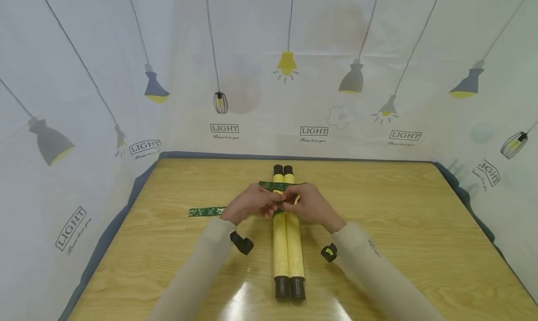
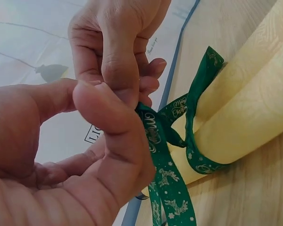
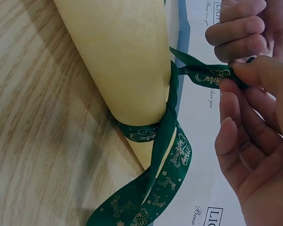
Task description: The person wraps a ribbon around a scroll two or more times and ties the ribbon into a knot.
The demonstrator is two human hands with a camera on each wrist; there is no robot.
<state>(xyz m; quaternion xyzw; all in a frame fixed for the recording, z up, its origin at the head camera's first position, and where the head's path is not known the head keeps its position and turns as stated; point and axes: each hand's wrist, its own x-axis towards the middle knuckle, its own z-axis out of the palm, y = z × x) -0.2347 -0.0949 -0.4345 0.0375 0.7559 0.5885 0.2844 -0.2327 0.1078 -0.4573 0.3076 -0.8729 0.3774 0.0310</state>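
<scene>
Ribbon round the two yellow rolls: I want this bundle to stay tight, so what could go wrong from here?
The ribbon is only crossed over the rolls, not yet knotted, so if the left hand or right hand eases its pinch, the loop may slacken. The round rolls lie loose side by side and could roll apart. The long tail on the table might snag.

our sleeves: long, beige, close-fitting, reaching the wrists | our left hand point(image 1: 251, 204): bare, black wrist camera beneath | our right hand point(image 1: 310, 206): bare, black wrist camera with yellow spot, small dark sleeve print
</scene>
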